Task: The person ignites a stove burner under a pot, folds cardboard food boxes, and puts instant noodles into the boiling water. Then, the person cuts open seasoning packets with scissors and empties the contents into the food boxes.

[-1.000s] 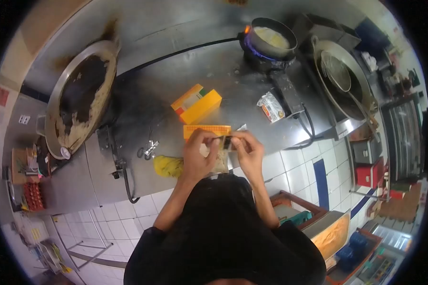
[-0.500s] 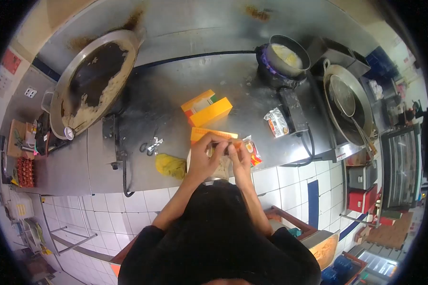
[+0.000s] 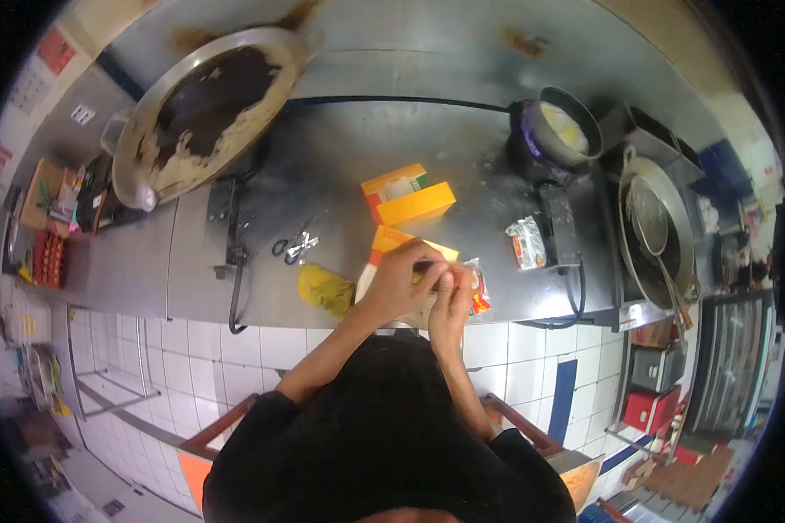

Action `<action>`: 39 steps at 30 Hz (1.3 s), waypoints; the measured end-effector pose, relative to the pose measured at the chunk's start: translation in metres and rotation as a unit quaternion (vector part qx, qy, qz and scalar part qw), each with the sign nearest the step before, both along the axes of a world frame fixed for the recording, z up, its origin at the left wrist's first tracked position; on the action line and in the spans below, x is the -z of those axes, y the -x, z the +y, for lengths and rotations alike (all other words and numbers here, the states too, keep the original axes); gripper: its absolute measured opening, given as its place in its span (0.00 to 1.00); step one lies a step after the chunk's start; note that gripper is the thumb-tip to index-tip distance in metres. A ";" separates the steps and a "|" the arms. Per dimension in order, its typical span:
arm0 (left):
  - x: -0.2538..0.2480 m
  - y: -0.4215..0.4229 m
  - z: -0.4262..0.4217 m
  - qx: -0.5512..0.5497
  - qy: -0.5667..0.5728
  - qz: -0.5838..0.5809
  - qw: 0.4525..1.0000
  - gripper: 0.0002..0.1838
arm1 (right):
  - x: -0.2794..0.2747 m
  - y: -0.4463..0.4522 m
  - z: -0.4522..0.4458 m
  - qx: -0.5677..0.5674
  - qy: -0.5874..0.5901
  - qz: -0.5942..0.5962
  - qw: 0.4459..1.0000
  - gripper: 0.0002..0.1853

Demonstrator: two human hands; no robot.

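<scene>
My left hand [image 3: 403,281] and my right hand [image 3: 451,301] meet at the counter's front edge, fingers pinched together around a small dark item that is mostly hidden. Just beyond them lies a yellow-orange packet [image 3: 391,237], partly covered by my left hand. An open yellow box [image 3: 417,203] stands farther back. A red packet [image 3: 480,292] shows beside my right hand. To the left are a yellow cloth-like item [image 3: 325,289] and scissors [image 3: 291,247] next to a scrap of foil.
A frying pan with pale food [image 3: 567,129] sits over a blue flame at the back right. A large wok [image 3: 209,113] is at left, another wok [image 3: 667,231] with a strainer at right. A silvery packet [image 3: 527,242] lies near the burner.
The view has turned, shifting the counter items within the frame. My hands have drawn closer together, and the dark item between them is now more hidden. The red packet has come into view.
</scene>
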State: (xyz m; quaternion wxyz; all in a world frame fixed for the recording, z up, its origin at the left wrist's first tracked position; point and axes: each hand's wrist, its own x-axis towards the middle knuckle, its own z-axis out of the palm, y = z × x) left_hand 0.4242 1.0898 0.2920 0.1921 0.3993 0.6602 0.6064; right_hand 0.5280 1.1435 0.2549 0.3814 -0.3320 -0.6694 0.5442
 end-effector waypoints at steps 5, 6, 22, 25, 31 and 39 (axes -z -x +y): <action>0.017 -0.003 -0.001 0.011 0.011 0.052 0.999 0.07 | -0.001 0.002 0.000 0.041 -0.010 -0.005 0.999 0.12; 0.021 -0.003 -0.003 0.014 -0.007 0.049 0.999 0.07 | 0.002 0.002 0.001 0.041 0.001 0.006 0.999 0.10; 0.025 -0.001 -0.058 -0.141 -0.056 0.042 0.988 0.05 | -0.017 0.031 -0.024 0.015 0.026 0.103 0.994 0.13; 0.028 0.006 -0.070 -0.154 -0.062 0.052 0.985 0.04 | -0.013 0.032 -0.025 0.008 0.036 0.093 0.995 0.12; 0.109 0.114 -0.130 -0.275 0.086 0.101 0.952 0.04 | -0.003 0.024 0.002 0.034 -0.027 0.059 0.997 0.11; 0.203 0.202 -0.175 -0.193 0.448 0.257 0.834 0.17 | 0.001 0.037 -0.010 0.031 0.004 0.053 0.998 0.09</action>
